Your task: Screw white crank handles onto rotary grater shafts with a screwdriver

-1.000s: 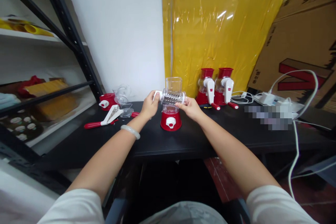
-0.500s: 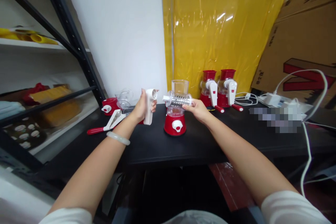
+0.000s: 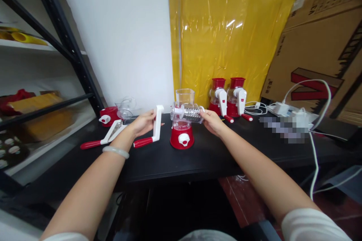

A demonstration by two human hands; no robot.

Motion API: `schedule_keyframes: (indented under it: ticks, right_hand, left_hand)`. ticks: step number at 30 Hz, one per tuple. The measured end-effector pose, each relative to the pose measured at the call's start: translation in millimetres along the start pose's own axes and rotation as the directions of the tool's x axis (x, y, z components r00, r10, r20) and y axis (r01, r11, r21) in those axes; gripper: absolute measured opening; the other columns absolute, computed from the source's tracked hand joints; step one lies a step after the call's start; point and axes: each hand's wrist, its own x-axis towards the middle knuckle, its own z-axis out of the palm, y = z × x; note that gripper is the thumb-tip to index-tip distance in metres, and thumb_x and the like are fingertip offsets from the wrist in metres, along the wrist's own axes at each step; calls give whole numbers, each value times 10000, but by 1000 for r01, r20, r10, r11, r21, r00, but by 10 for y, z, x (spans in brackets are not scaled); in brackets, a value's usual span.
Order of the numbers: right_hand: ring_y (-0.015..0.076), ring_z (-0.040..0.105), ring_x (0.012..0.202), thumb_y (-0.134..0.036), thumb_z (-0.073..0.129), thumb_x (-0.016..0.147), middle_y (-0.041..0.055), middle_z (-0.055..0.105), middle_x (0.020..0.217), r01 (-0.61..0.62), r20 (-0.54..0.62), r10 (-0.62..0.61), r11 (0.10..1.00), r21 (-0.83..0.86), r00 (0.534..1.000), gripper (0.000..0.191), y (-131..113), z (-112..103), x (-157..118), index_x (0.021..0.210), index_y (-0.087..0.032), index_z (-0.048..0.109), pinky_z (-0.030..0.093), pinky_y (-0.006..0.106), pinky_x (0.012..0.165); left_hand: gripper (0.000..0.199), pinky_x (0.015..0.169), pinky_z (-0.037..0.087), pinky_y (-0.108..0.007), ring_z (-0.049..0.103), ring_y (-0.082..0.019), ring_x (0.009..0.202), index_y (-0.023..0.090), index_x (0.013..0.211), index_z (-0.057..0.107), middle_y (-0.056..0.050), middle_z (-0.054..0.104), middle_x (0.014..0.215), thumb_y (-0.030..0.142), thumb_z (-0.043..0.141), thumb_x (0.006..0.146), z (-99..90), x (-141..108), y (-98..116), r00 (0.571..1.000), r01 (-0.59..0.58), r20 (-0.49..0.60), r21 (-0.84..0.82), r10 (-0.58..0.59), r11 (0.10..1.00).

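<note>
In front of me a rotary grater (image 3: 182,137) stands upright, with a red base and a clear hopper on top. My right hand (image 3: 212,121) grips the rim of a metal grating drum (image 3: 192,113), which lies sideways in the grater's clear barrel. A white shaft on the drum points left. My left hand (image 3: 145,122) holds a white crank handle (image 3: 157,124) with a red grip by its upper part, just left of the barrel and apart from the shaft. Some of the left fingers are hidden behind the handle.
At the left lie another red grater base (image 3: 109,116) with clear parts and a second crank handle (image 3: 109,134). Two assembled graters (image 3: 218,96) stand at the back right. Further right are white cables and a power strip (image 3: 294,113). A metal shelf rack (image 3: 72,52) borders the left side.
The drum has moved into the grater's barrel. The crank handle has turned in my left hand, so its socket end faces the barrel and its red grip shows. The view has shifted slightly right.
</note>
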Motion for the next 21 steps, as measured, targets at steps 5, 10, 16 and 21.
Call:
schedule_keyframes:
  ticks: [5,10,16,21]
  right_hand:
    - [216,683,808,-525,854,562,60,728,754,-53,-66,59,995,87,996,411,-124,-275,-20,712,-179,689,511,374,861]
    - [189,621,681,-546,833,569,43,677,678,-75,-173,40,977,-201,984,423,-329,-693,157,679,-177,660,509,357,753]
    - [198,634,764,-334,741,764,69,709,801,-115,-212,-154,476,-872,965,202,-735,-621,657,829,-150,689,489,322,754]
    - [222,679,936,-350,700,834,117,739,1013,-134,-142,-44,146,-980,989,285,-709,-311,1104,1033,-145,719,480,283,819]
  left_hand:
    - [452,734,513,-274,622,-154,809,182,1132,648,-64,686,959,270,798,714,-36,-62,-40,996,88,3,264,-91,961]
    - [644,559,416,-213,581,-122,623,173,1260,593,-10,665,748,373,809,687,-8,-46,-22,994,97,-2,451,-107,887]
    - [629,533,364,-214,568,-136,581,126,1160,646,-49,708,781,492,784,667,-2,109,-87,991,20,90,612,-95,791]
    - [668,554,379,-229,580,-153,614,130,1205,631,-41,698,783,535,752,687,-31,33,-135,994,24,68,638,-87,770]
